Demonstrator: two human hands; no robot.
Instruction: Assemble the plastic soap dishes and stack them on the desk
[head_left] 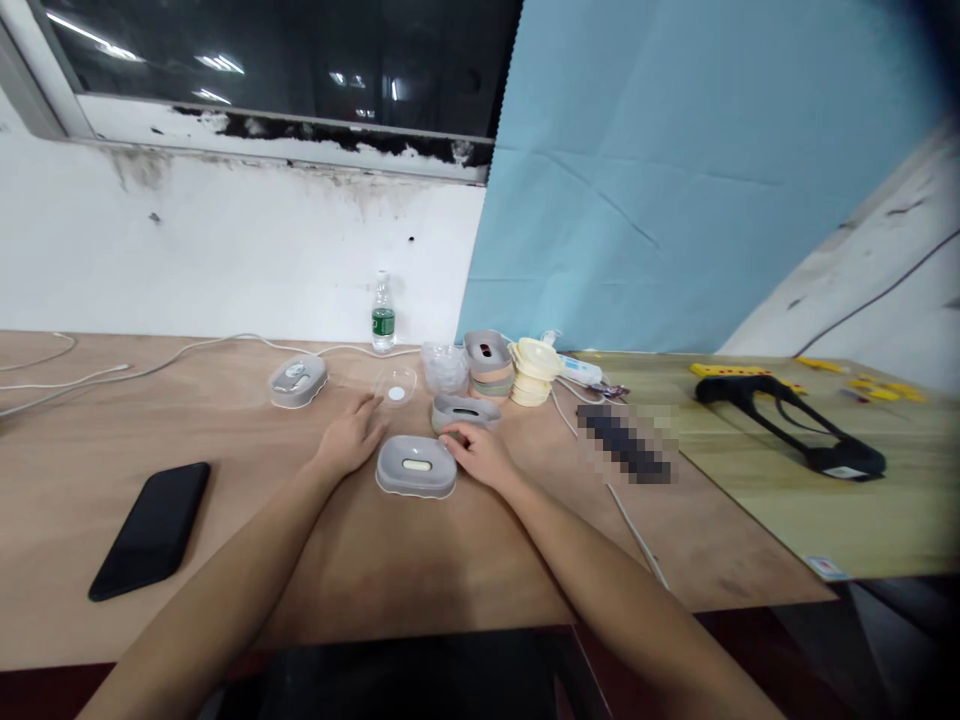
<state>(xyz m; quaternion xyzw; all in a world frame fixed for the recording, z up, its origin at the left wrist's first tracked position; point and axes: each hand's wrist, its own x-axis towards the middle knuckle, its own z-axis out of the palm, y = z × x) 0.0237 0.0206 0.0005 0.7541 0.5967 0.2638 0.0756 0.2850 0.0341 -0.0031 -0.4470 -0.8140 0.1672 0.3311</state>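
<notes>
The grey dish (416,484) lies on the wooden table (247,420) between both hands, just beside the right fingertips. The left hand (349,440), fingers loosely spread, holds nothing near a clear lid (397,381). The right hand (484,457) is partly curled by another dish (463,402); whether it grips, I cannot tell. One dark object (624,445) (covered by pixels) is unclear. Behind stand a white wall (225,240) and blue sheet (637,130).
</notes>
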